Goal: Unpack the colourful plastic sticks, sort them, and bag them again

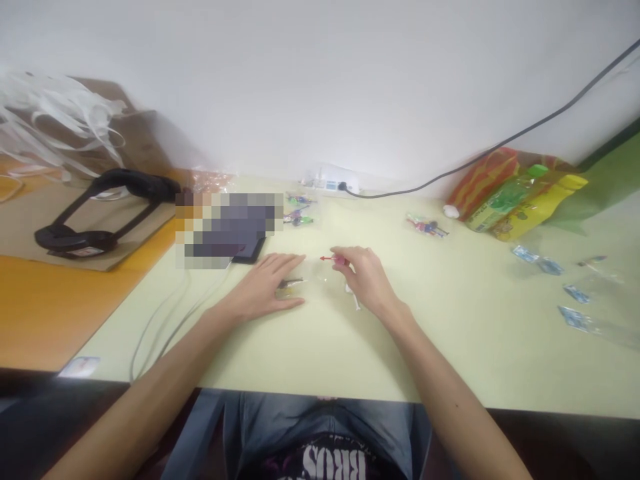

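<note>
My left hand point(273, 283) lies flat on the pale yellow table point(310, 347), its fingers pressing a small clear plastic bag point(313, 275) with a dark piece point(290, 283) beside the fingertips. My right hand point(364, 277) pinches a small red-and-pink toy piece point(333, 259) just right of the bag. A thin white stick point(354, 299) pokes out under that hand. The piece's exact shape is blurred.
Bagged colourful toy figures point(299, 208) and another point(426, 227) lie farther back. Bright snack bags point(520, 193) stand at the right, small blue packets point(543, 265) near them. A power strip point(333, 182) with a black cable sits by the wall. A black headset point(95, 213) rests on cardboard at left.
</note>
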Tool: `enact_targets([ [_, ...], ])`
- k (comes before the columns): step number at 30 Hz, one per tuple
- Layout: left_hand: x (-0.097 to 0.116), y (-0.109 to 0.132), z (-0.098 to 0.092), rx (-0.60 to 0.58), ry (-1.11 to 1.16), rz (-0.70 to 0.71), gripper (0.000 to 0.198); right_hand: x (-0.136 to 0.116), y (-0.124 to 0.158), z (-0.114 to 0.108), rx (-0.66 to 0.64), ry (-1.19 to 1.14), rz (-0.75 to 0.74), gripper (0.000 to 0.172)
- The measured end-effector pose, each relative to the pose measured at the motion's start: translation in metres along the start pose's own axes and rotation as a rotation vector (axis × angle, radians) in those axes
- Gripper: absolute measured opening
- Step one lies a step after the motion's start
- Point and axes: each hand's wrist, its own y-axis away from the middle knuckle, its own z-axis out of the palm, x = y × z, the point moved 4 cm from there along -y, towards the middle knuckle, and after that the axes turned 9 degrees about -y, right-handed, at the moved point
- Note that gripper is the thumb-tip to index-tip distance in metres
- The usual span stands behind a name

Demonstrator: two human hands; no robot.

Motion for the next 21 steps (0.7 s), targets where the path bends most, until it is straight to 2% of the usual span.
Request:
enact_targets([
  [5,0.0003,-0.0007,-0.0006,0.007,0.015,-0.007,0.084,0.0017,0.0016,0.0027,0.001,-0.017,0.006,0.032],
  [9,-0.0001,-0.0014,-0.0014,0.011,0.04,-0.026,0.083,0.0045,0.0048,0.0051,-0.006,-0.101,0.052,0.024],
  [14,-0.0052,-0.0011,-0.001,0.006,0.127,-0.097,0.081,0.0075,0.0085,0.0056,-0.007,-0.248,0.121,0.005],
  [21,-0.0088,-0.0007,-0.0014,0.008,0.188,-0.124,0.08,0.0073,0.0093,0.004,0.004,-0.31,0.127,0.005],
])
